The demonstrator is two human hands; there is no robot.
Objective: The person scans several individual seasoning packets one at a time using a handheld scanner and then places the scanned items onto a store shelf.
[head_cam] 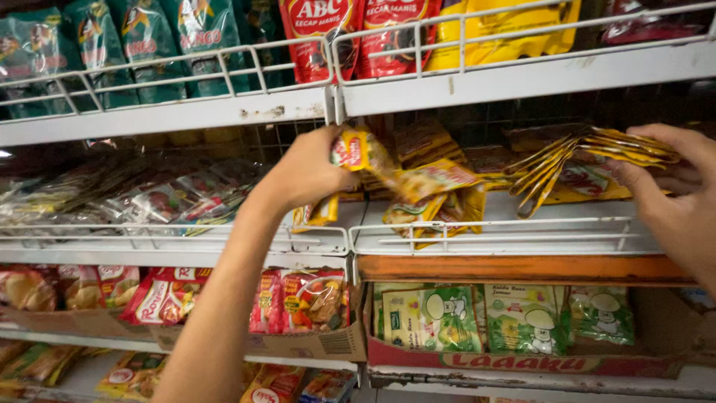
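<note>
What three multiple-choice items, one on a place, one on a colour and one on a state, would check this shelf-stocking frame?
1. Where is the strip of yellow sachets that the left hand holds?
A. Over the middle wire-fronted shelf
B. In the cardboard box on the lowest shelf
C. On the floor

2. What colour are the pouches on the top shelf straight above the left hand?
A. Blue
B. Red
C. White

3. What is the right hand doing?
A. Hanging free
B. Pressed flat on the top rail
C. Gripping a fanned bundle of yellow sachets

Answers: 1 A, the strip hangs just above that shelf's rail. 2 B, the pouches behind the top rail there are red. 3 C, thumb and fingers close on the bundle's end.
</note>
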